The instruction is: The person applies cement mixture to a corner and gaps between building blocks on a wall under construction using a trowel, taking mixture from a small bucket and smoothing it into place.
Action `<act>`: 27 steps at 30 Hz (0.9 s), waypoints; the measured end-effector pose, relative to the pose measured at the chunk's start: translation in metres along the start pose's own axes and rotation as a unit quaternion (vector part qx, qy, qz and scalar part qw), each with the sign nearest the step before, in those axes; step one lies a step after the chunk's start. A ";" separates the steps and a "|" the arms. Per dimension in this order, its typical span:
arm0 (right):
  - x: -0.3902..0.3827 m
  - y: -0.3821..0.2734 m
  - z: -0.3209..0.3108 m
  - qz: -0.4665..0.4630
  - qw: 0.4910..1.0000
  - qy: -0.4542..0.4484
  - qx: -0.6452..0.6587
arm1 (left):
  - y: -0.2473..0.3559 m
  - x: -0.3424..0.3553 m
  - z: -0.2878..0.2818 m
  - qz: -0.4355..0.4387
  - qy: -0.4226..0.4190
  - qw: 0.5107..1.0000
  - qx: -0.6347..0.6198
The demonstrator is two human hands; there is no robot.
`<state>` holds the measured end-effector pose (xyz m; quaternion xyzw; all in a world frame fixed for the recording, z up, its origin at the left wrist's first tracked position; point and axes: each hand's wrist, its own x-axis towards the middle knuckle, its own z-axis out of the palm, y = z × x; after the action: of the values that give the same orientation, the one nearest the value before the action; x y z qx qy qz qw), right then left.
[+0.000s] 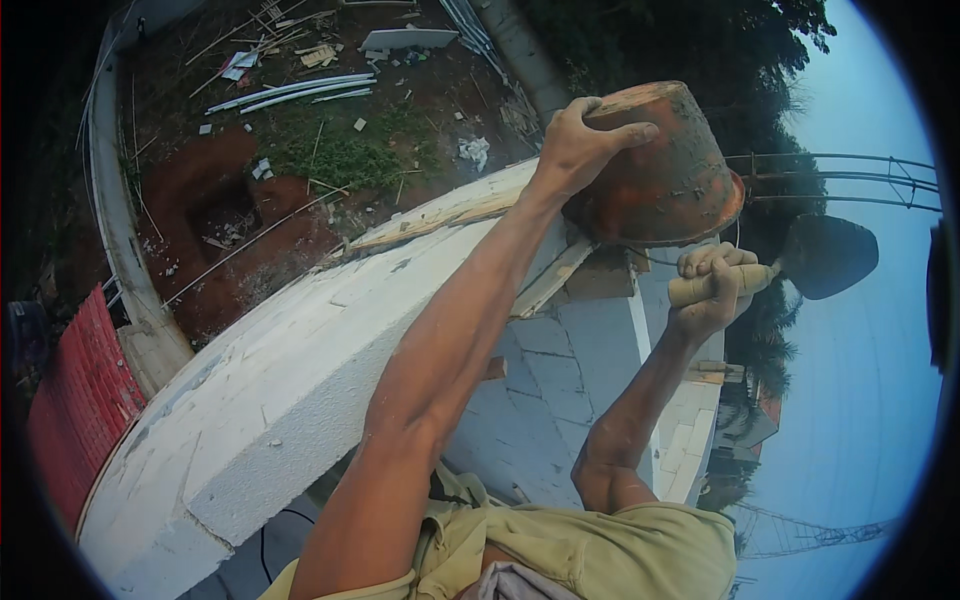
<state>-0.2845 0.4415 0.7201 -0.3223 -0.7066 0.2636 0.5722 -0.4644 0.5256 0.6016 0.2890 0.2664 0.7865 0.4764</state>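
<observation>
A worn orange bucket (pixel 660 170), caked with grey mortar, is tilted over at the far end of the white block wall (pixel 330 330). My left hand (pixel 590 145) grips it by its base, thumb along the side and fingers over the end. The bucket's inside faces away and is hidden. To the right, my right hand (pixel 715 285) is closed around the pale wooden handle of a trowel (pixel 828 257). The trowel's dark rounded blade points right, apart from the bucket. A thin wire runs close by my right fingers; whether they hold it I cannot tell.
Wooden boards (pixel 550 280) are fixed at the wall near the bucket. Steel rebar (pixel 850 178) juts out at the right. Far below on the left lie a dug pit (pixel 225 212), white pipes (pixel 300 92) and scrap wood. A red corrugated sheet (pixel 80 400) stands at lower left.
</observation>
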 end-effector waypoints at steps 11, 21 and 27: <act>0.000 -0.007 -0.004 0.002 0.999 0.003 0.041 | -0.001 -0.005 0.004 -0.010 0.019 1.000 0.007; -0.005 -0.005 -0.006 -0.002 0.999 -0.031 0.027 | -0.006 -0.010 0.004 -0.015 0.047 0.998 0.024; -0.008 0.000 -0.005 0.013 1.000 -0.024 -0.009 | -0.001 -0.015 0.005 -0.029 0.070 0.996 0.036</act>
<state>-0.2780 0.4354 0.7155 -0.3302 -0.7181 0.2730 0.5484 -0.4546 0.5138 0.6010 0.2422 0.3357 0.7806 0.4684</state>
